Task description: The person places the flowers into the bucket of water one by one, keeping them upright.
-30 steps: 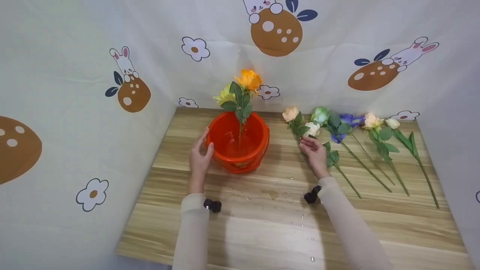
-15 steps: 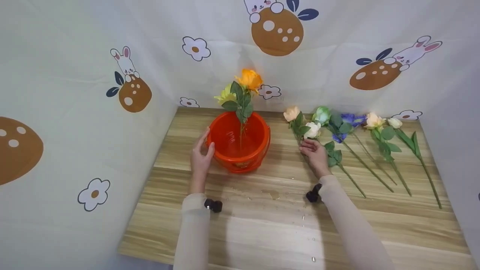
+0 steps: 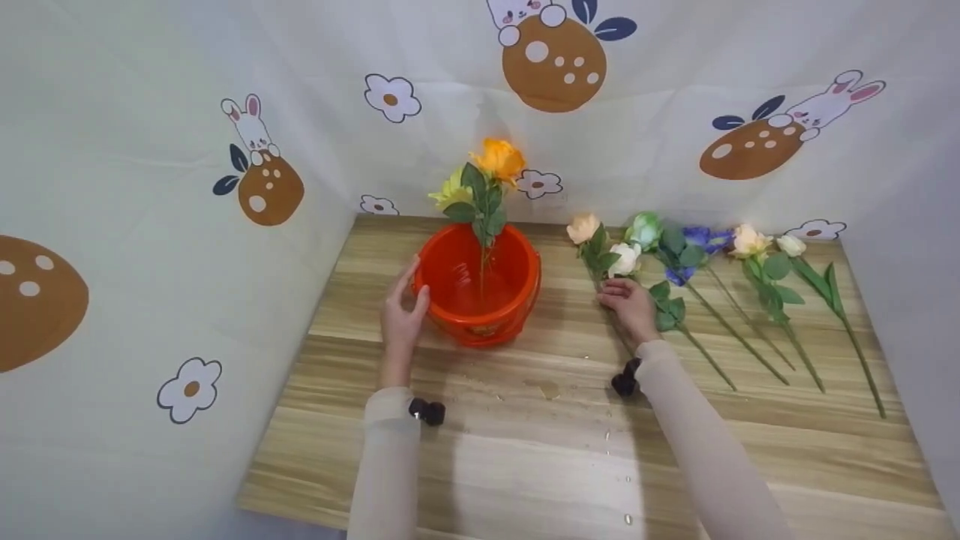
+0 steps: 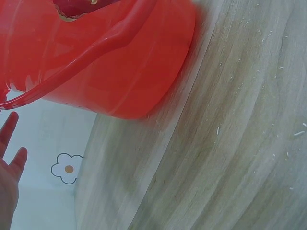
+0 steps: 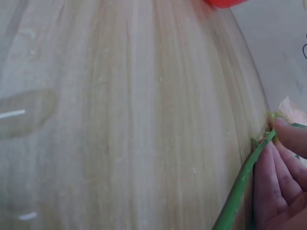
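Observation:
An orange-red bucket stands on the wooden table, its handle hanging at the front. An orange rose and a yellow flower stand upright in it. My left hand lies along the bucket's left side, fingers extended and thumb apart, fingertips right at the rim. To the right, my right hand pinches the green stem of a peach flower between thumb and fingers. That flower lies at the table's back, its leaves beside a white flower.
Right of my right hand lie a green rose, a blue-purple flower, another peach flower and a white tulip. Water drops dot the table front. A patterned curtain hangs close behind the table.
The white flower's lower stem has shifted slightly right, and my right wrist has turned a little, with the fingers staying at the peach flower's stem. Left hand and bucket look unchanged.

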The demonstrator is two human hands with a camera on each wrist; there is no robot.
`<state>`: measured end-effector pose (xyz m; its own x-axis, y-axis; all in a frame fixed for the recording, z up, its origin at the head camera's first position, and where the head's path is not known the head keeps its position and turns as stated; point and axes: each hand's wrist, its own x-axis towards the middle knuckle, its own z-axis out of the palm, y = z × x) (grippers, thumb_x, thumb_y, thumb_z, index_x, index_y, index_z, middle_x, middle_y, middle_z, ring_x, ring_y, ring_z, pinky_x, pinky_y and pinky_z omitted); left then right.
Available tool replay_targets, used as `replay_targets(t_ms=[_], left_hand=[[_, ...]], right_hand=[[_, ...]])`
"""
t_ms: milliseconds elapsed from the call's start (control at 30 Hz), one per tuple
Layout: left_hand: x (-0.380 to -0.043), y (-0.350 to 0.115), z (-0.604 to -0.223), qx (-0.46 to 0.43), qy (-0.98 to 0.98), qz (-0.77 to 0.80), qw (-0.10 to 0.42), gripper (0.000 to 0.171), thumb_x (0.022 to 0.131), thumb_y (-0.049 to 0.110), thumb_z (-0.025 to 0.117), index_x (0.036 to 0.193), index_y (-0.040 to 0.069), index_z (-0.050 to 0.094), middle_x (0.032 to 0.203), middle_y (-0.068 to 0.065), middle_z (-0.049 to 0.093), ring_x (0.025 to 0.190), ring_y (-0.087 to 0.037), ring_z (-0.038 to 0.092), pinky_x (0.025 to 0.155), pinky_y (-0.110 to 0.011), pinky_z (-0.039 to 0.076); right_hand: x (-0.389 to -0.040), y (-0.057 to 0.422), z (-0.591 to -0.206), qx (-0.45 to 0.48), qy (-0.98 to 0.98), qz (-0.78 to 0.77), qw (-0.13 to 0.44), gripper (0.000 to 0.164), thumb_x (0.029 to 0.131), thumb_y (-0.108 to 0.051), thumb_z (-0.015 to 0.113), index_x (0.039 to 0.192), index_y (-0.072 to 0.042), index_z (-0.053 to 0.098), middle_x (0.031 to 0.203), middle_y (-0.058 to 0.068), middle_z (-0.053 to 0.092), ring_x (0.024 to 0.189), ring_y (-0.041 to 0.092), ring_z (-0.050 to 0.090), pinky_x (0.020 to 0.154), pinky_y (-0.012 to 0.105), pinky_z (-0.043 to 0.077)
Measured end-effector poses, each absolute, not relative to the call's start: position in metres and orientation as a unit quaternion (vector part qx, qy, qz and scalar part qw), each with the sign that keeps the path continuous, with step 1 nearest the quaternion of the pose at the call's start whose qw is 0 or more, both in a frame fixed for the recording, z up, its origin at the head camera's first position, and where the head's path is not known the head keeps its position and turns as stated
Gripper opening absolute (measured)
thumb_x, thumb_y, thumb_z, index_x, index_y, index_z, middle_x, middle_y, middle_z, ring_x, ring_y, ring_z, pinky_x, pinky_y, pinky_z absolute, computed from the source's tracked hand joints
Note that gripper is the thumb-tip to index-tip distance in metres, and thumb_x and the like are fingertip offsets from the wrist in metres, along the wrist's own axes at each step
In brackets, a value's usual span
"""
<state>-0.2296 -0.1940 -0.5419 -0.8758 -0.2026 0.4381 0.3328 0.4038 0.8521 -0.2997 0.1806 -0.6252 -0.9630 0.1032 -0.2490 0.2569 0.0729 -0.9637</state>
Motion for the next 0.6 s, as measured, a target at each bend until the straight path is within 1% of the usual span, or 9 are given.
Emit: replay_targets(t_ms=[167, 233, 333, 400, 600], left_hand=[[-0.2295, -0.1943, -0.5431, -0.043, -0.800, -0.547, 0.244, 0.043, 0.093, 0.002, 0.062, 0.136, -0.005, 0.057, 0.143, -0.024, 0.055, 0.138, -0.042, 0.047, 0.119, -0.050, 0.034], [-0.2293, -0.1944, -0.5433, -0.045, -0.800, -0.547, 0.244, 0.043, 0.093, 0.002, 0.062, 0.136, -0.005, 0.057, 0.143, -0.024, 0.055, 0.138, -0.041, 0.047, 0.119, -0.050, 0.034], [-0.2290, -0.1947, -0.5435, -0.046, -0.800, -0.546, 0.246, 0.043, 0.093, 0.001, 0.062, 0.135, -0.006, 0.057, 0.143, -0.026, 0.055, 0.139, -0.039, 0.048, 0.119, -0.049, 0.034], [-0.2289, -0.1947, -0.5428, -0.048, -0.800, -0.544, 0.248, 0.043, 0.092, 0.000, 0.063, 0.135, -0.006, 0.058, 0.142, -0.025, 0.055, 0.138, -0.038, 0.048, 0.119, -0.049, 0.034], [-0.2288, -0.1946, -0.5408, -0.050, -0.802, -0.541, 0.248, 0.043, 0.093, 0.000, 0.062, 0.135, -0.006, 0.057, 0.143, -0.025, 0.055, 0.138, -0.039, 0.048, 0.119, -0.049, 0.034]], right_hand=[[-0.3006, 0.1799, -0.6242, 0.128, 0.741, -0.657, 0.051, 0.038, 0.091, 0.002, 0.067, 0.127, 0.011, 0.059, 0.104, 0.016, 0.072, 0.077, -0.002, 0.064, 0.074, 0.012, 0.055], [-0.3011, 0.1801, -0.6245, 0.128, 0.747, -0.650, 0.051, 0.037, 0.090, 0.002, 0.067, 0.125, 0.011, 0.060, 0.095, 0.009, 0.072, 0.074, -0.002, 0.064, 0.073, 0.012, 0.055], [-0.3015, 0.1800, -0.6250, 0.123, 0.757, -0.639, 0.051, 0.035, 0.090, 0.002, 0.066, 0.124, 0.010, 0.062, 0.088, 0.003, 0.072, 0.072, -0.003, 0.063, 0.071, 0.012, 0.054], [-0.3019, 0.1799, -0.6252, 0.120, 0.764, -0.632, 0.052, 0.033, 0.090, 0.002, 0.066, 0.122, 0.010, 0.063, 0.087, 0.002, 0.072, 0.071, -0.003, 0.063, 0.070, 0.011, 0.054], [-0.3015, 0.1791, -0.6234, 0.112, 0.785, -0.607, 0.056, 0.031, 0.090, 0.001, 0.067, 0.120, 0.007, 0.066, 0.092, 0.009, 0.074, 0.071, -0.003, 0.061, 0.067, 0.010, 0.052]])
